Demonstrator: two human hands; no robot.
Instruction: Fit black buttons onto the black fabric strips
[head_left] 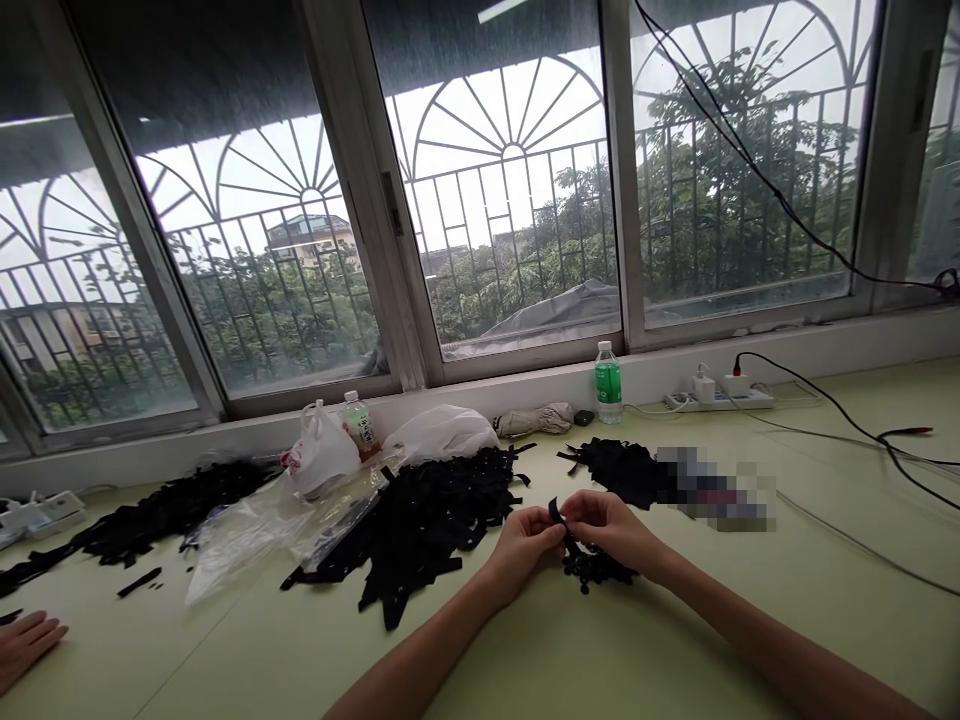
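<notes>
Between my two hands is a short black fabric strip (555,512), its upper end standing above the fingers. My left hand (529,545) is closed on it from the left, fingers curled. From the right, my right hand (611,525) pinches the same strip. Just below the hands lies a small heap of black round pieces (600,568), partly hidden by my right hand. A large pile of black fabric strips (427,520) spreads to the left of my hands. Beyond them sits a smaller pile of black strips (619,468).
Clear plastic bags (247,540), a white bag (319,455) and a bottle (360,425) stand left. A green-labelled bottle (608,385) is by the windowsill. A power strip (720,398) and cables lie right. Another person's hand (30,640) rests at far left.
</notes>
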